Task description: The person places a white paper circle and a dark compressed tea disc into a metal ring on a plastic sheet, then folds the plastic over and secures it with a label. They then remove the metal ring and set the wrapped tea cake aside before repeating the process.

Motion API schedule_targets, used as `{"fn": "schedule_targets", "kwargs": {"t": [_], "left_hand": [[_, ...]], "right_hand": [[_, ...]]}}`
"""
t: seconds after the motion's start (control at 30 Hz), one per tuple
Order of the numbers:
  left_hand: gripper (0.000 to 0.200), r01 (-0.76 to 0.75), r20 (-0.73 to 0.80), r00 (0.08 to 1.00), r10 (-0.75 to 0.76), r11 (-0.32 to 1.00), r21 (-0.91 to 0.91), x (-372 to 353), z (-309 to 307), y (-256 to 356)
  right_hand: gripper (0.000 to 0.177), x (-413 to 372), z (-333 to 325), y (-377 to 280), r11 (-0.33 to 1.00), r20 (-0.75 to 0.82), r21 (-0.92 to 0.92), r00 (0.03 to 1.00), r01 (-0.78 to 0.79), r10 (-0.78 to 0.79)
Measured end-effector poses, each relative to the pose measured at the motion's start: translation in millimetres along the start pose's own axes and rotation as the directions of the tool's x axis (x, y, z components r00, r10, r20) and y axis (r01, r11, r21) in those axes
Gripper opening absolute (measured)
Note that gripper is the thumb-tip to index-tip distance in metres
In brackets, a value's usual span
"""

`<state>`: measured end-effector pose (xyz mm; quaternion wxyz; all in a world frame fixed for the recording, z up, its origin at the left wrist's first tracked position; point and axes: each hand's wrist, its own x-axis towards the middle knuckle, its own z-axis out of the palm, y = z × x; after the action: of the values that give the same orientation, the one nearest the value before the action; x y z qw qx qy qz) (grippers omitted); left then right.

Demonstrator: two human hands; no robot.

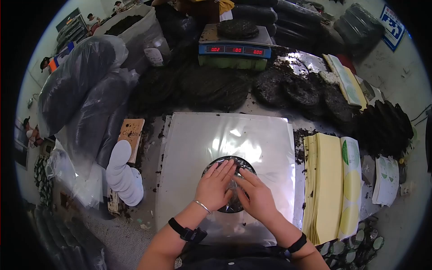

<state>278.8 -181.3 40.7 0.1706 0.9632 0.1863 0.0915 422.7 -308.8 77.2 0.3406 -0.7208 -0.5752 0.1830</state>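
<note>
A round, flat dark cake (234,205), which looks like pressed dried seaweed, lies on a stack of shiny transparent plastic sheets (189,144). Its surface glints as if under film. My left hand (216,185) rests on its upper left part, fingers stretched out and close together. On the right side of the same cake, my right hand (256,194) lies with fingers extended and slightly apart. The two hands nearly meet at the fingertips and cover much of the cake. Neither hand is wrapped around anything.
Left are white paper discs (123,173), a cardboard piece (132,132) and stuffed plastic bags (85,85). Right lie folded yellow papers (321,189). Behind are stacked dark cakes (211,87) and a digital scale (235,50) bearing another cake (237,29). People are in the background.
</note>
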Motion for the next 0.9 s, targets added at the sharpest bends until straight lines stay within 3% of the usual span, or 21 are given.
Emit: {"fn": "schedule_targets", "kwargs": {"t": [0.03, 0.1, 0.2, 0.23, 0.3, 0.33, 0.37, 0.4, 0.43, 0.5, 0.57, 0.7, 0.8, 0.9], "left_hand": [[0.078, -0.011, 0.0, 1.0, 0.011, 1.0, -0.006, -1, -1, 1], [0.075, 0.017, 0.059, 0.998, -0.021, 0.998, 0.061, 2, -4, 4], [0.074, -0.046, 0.104, 0.994, 0.036, 0.994, 0.095, 6, -12, 8], [0.072, -0.039, 0.101, 0.994, 0.031, 0.996, 0.075, 5, -13, 13], [0.07, -0.042, 0.083, 0.996, 0.035, 0.995, 0.088, 5, -9, 15], [0.069, -0.041, 0.067, 0.997, 0.032, 0.991, 0.125, 4, -4, 14], [0.069, -0.044, 0.052, 0.998, 0.039, 0.994, 0.102, 6, -2, 14], [0.068, -0.039, 0.068, 0.997, 0.031, 0.991, 0.126, 7, -1, 13], [0.067, -0.033, 0.089, 0.996, 0.019, 0.987, 0.155, 6, -2, 13], [0.068, -0.016, 0.11, 0.994, -0.001, 0.989, 0.15, 8, -1, 11], [0.068, 0.009, 0.148, 0.989, -0.032, 0.988, 0.153, 11, -2, 12], [0.069, 0.041, 0.208, 0.976, -0.066, 0.992, 0.12, 14, -1, 10], [0.07, 0.07, 0.226, 0.97, -0.095, 0.991, 0.116, 19, -3, 12], [0.071, 0.063, 0.239, 0.967, -0.092, 0.99, 0.126, 18, -3, 11]], "right_hand": [[0.046, 1, 12, 7, 1.0, -0.006, -0.008, 1.0, -0.008, 0.008], [0.046, 2, 49, 33, 0.921, -0.063, -0.379, 0.99, 0.094, -0.126], [0.042, -2, 46, 40, 0.883, 0.023, -0.454, 0.992, 0.12, -0.123], [0.037, -2, 15, 43, 0.93, 0.1, -0.279, 0.971, 0.238, -0.219], [0.035, -7, -56, 56, 0.991, 0.135, 0.129, 0.99, 0.028, -0.046], [0.036, -10, -82, 82, 0.997, -0.13, -0.079, 0.991, -0.026, 0.015], [0.037, -14, -107, 118, 0.959, -0.382, -0.259, 0.924, -0.112, 0.005], [0.033, -18, -132, 164, 0.867, -0.55, -0.435, 0.834, -0.243, -0.041], [0.033, -27, -156, 215, 0.734, -0.623, -0.54, 0.782, -0.411, -0.02], [0.035, -61, -198, 318, 0.478, -0.531, -0.756, 0.846, -0.448, -0.046], [0.038, -97, -228, 383, 0.32, -0.387, -0.87, 0.922, -0.375, 0.027], [0.039, -104, -230, 401, 0.364, -0.421, -0.843, 0.907, -0.395, 0.011], [0.041, -102, -232, 397, 0.266, -0.37, -0.889, 0.927, -0.372, 0.058], [0.043, -103, -230, 403, 0.283, -0.367, -0.883, 0.926, -0.375, 0.084]]}}
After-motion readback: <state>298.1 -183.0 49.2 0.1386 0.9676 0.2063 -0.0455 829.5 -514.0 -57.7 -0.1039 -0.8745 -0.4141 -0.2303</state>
